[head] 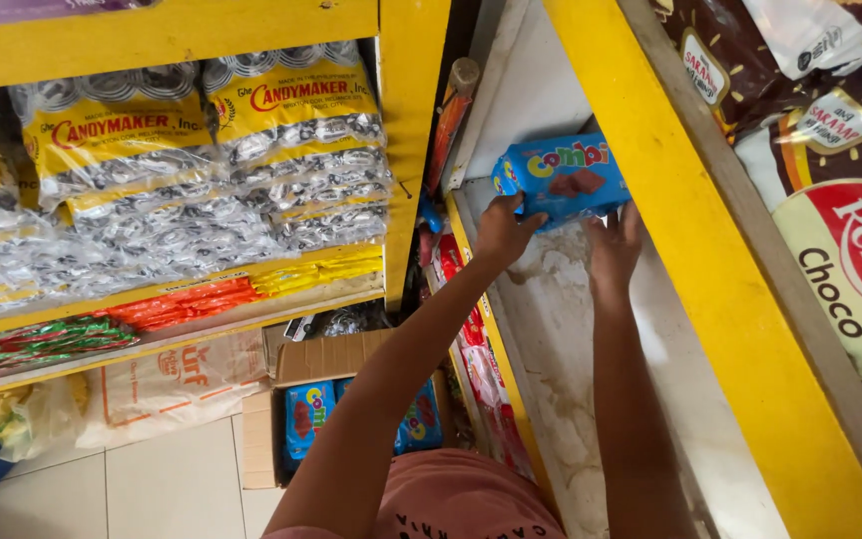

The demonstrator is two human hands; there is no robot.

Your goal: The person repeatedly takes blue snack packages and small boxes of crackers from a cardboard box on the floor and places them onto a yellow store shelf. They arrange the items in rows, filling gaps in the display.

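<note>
A blue snack packet point(563, 180) with a picture of brown biscuits lies at the far end of a worn white shelf point(561, 329). My left hand point(504, 229) grips its left end, thumb on top. My right hand point(615, 245) touches its right lower edge with the fingers spread against it. Both arms reach forward from the bottom of the view into the shelf, between two yellow frame boards.
A yellow post point(413, 120) divides this shelf from a rack of silver and yellow candy bags point(202, 160). An open cardboard box point(326, 404) with more blue packets sits on the tiled floor. Large brown and red snack bags point(830, 190) hang at right.
</note>
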